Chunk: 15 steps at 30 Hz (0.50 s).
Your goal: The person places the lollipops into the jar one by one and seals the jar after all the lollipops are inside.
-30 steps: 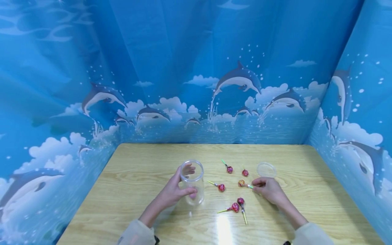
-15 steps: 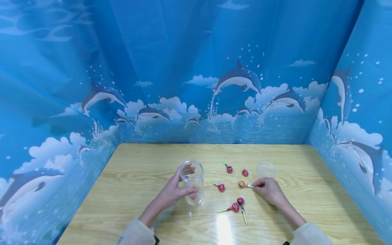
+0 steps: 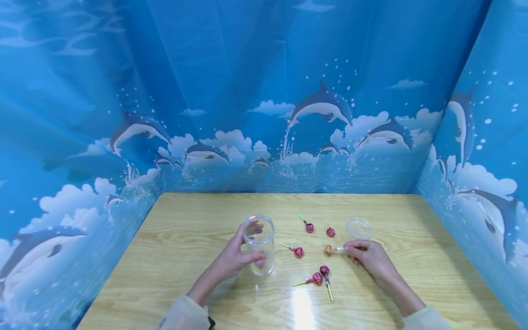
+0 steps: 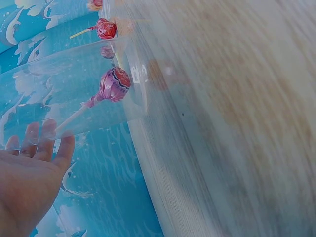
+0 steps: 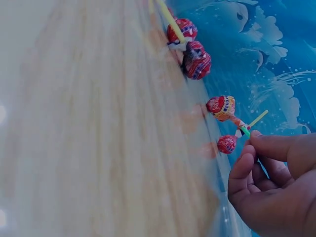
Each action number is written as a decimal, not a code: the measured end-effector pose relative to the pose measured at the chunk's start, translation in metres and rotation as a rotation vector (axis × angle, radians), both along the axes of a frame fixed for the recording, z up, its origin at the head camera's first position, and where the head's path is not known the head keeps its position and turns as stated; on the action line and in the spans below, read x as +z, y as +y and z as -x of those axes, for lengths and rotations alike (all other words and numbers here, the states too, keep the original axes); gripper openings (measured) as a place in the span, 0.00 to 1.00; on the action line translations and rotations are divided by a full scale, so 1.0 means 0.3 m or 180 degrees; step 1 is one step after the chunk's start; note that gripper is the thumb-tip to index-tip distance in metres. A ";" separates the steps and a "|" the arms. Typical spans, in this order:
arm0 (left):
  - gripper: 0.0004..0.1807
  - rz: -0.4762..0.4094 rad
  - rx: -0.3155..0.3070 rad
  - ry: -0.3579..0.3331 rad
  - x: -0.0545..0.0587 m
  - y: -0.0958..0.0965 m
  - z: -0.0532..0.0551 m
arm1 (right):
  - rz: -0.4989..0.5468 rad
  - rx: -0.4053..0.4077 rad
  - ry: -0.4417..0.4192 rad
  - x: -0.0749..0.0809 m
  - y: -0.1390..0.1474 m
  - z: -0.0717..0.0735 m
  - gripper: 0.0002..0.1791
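Observation:
My left hand (image 3: 233,259) grips a clear plastic jar (image 3: 264,238) from its left side, thumb in front and fingers behind. The jar stands upright with its mouth uncovered. Inside it, a purple-and-red wrapped lollipop (image 4: 114,85) lies near the bottom, its pale stick slanting up toward the fingers. On the right, thumb and forefinger of my right hand (image 3: 369,259) pinch the green stick of an orange-and-red lollipop (image 3: 327,250). Its candy end points left, close over the table in the right wrist view, where the wrapped head (image 5: 221,107) shows clearly.
Several red lollipops lie between the hands, including one with a yellow stick (image 3: 298,252) and a crossing pair (image 3: 316,278) nearer the front. Beyond the right hand lies a clear round lid (image 3: 359,228). A blue dolphin-print curtain (image 3: 264,101) encloses the wooden table (image 3: 194,215).
My right hand has shifted slightly to the right, drawing the orange lollipop along and turning its stick more level. The left hand and jar stay in place.

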<state>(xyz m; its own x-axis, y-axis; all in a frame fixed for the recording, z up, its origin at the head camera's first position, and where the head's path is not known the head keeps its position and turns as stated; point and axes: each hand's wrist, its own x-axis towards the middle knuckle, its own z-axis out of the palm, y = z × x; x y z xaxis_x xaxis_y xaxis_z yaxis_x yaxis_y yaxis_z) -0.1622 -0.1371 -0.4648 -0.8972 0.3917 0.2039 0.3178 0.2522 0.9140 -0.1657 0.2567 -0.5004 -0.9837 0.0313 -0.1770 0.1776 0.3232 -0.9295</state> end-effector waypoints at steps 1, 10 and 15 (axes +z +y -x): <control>0.50 -0.0002 -0.0002 -0.0009 0.001 0.000 0.000 | 0.0134 -0.0013 -0.0026 0.007 0.001 -0.004 0.15; 0.49 -0.0044 -0.0010 -0.0004 0.003 0.002 -0.001 | 0.1131 0.0066 -0.0039 0.121 0.001 -0.042 0.09; 0.49 -0.0034 -0.0020 0.0044 0.000 -0.001 -0.001 | 0.1468 0.0178 0.0138 0.180 -0.011 -0.063 0.05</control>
<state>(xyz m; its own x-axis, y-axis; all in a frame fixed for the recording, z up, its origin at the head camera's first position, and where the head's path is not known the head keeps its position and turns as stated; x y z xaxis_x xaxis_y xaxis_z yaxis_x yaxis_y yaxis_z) -0.1621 -0.1372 -0.4648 -0.8918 0.3951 0.2205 0.3321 0.2404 0.9121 -0.1468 0.2534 -0.4464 -0.9885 -0.0941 -0.1186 0.1294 -0.1175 -0.9846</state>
